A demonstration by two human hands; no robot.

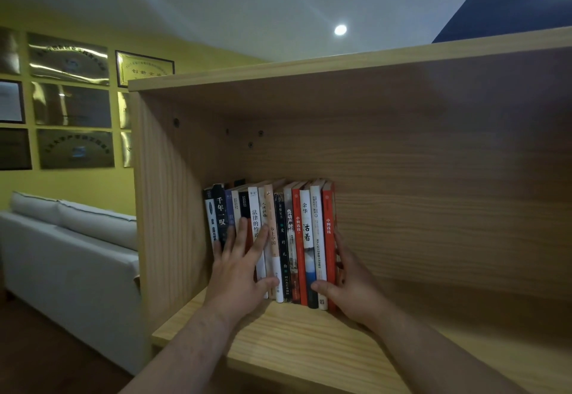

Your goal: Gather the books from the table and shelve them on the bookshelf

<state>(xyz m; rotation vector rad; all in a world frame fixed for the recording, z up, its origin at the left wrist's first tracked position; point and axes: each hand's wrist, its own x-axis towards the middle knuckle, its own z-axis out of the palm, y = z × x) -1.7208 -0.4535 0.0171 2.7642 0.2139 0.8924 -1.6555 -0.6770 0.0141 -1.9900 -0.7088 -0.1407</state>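
Several books (289, 238) stand upright in a row, spines out, on the board of a light wooden bookshelf (309, 338), near its left wall. My left hand (241, 266) lies flat with fingers spread against the spines at the left part of the row. My right hand (349, 288) cups the right end of the row, thumb across the bottom of the spines and fingers behind the last red book (328, 238). The table is not in view.
The shelf compartment has a left side wall (164, 208), a top board (340, 65) and a wide stretch of bare board to the right of the books. A white sofa (71, 254) stands at the left below framed plaques (71, 105) on a yellow wall.
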